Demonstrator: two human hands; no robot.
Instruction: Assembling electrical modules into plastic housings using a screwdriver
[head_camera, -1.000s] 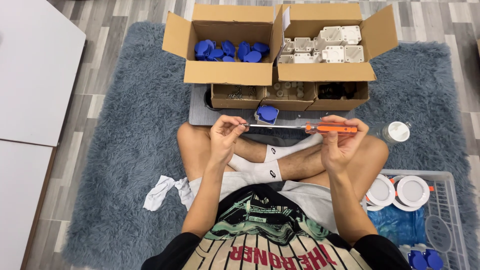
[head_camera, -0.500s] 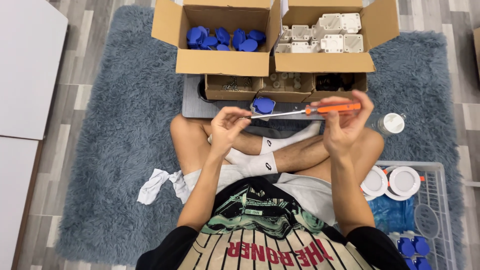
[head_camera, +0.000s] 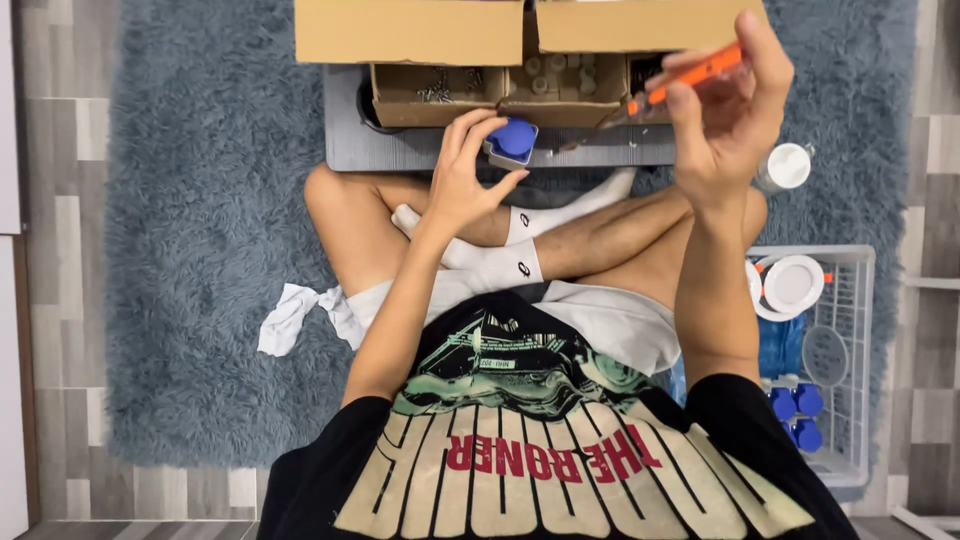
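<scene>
Head view: right hand (head_camera: 725, 120) clenched around an orange-handled screwdriver (head_camera: 685, 80), raised before the cardboard boxes (head_camera: 520, 30). Left hand (head_camera: 465, 175), fingers spread and released, touches a blue-capped fitting (head_camera: 512, 142) on the grey board (head_camera: 400, 150).

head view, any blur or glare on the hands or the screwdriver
Head view: even, soft light with no glare; the right hand and its orange screwdriver are smeared by motion blur, the left hand at the blue-capped part is sharper; only faint shadows on the grey rug.
</scene>
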